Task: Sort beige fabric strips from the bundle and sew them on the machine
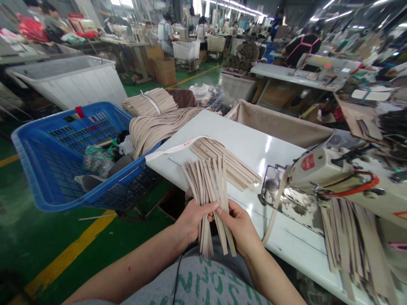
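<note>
Both my hands hold a fanned bunch of beige strips (206, 186) in front of my lap, at the near edge of a white table (254, 144). My left hand (192, 220) is closed round the bunch from the left. My right hand (240, 226) pinches single strips on the right side. A second pile of beige strips (229, 163) lies on the table just beyond, tied with a white band (173, 149).
A sewing machine (321, 169) stands on the table to the right, with more strips (352, 241) hanging beside it. A blue plastic crate (63, 152) with strips and bags sits to the left. Other people work at benches far behind.
</note>
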Demonstrator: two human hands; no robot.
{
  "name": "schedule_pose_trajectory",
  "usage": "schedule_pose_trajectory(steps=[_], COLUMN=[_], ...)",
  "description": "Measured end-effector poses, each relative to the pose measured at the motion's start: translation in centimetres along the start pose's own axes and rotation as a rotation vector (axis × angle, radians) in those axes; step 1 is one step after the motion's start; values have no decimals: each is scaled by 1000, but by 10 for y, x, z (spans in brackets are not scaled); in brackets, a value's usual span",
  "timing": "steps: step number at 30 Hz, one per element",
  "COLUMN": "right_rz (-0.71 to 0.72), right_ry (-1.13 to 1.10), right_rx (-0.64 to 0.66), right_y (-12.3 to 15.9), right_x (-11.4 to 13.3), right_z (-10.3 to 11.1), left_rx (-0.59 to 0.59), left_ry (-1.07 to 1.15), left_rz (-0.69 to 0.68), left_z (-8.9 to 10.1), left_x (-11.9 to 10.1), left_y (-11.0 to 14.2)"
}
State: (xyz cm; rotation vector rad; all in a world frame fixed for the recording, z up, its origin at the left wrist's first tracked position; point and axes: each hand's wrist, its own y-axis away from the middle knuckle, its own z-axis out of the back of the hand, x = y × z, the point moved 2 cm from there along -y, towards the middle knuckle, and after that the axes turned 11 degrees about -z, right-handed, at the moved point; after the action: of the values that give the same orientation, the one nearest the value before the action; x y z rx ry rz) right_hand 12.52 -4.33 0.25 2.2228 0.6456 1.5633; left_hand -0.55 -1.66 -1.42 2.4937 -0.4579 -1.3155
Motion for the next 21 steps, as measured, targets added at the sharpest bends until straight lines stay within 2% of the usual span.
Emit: schedule_pose_trajectory(steps=[3, 5, 8, 10, 16, 19, 21], right_rz=[-8, 5, -10, -28, -11, 9, 24], right_ry=[33, 51, 42, 34, 94, 106, 109], right_rx=[-66, -120, -142, -144, -158, -138, -126], right_y=[1, 1, 1, 1, -1, -3, -3], right_x=[0, 1, 1, 1, 1, 0, -1], right_z=[3, 6, 9, 8, 5, 3, 1], left_rx=[77, 97, -33, -72, 28, 86, 85], left_ry=[82, 107, 79, 50, -60, -38, -10], left_rz=[74, 69, 60, 75, -8, -38, -41], left_z=[-1, 0, 6, 8, 2, -4, -6], left_x=[-2, -4, -5, -3, 0, 1, 2], left_y=[1, 0, -1, -2, 2, 4, 4])
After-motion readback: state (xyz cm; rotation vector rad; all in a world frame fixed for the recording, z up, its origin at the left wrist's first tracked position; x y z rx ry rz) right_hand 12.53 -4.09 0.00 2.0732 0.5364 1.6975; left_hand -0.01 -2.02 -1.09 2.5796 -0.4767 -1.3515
